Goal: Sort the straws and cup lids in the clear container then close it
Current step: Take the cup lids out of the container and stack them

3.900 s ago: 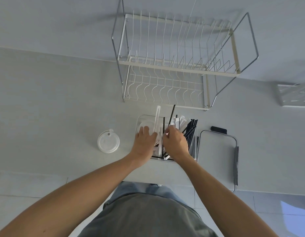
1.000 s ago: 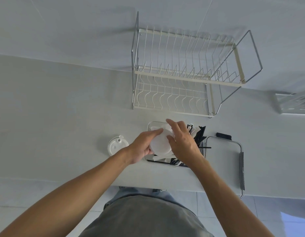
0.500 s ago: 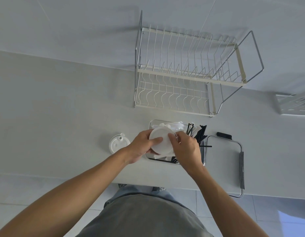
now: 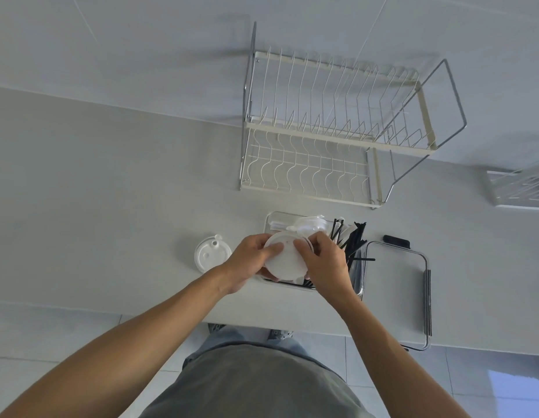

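Sorting looks partly done. Black straws stand bunched in the right side of the clear container on the counter, and more white lids sit at its far left end. Both hands hold 1 white cup lid just above the container's left half: the left hand grips its left rim with the thumb on top, the right hand pinches its right rim. Another cup lid lies on the counter just left of the container, not yet sorted. The container's lid lies flat to the right, so closing is left to do.
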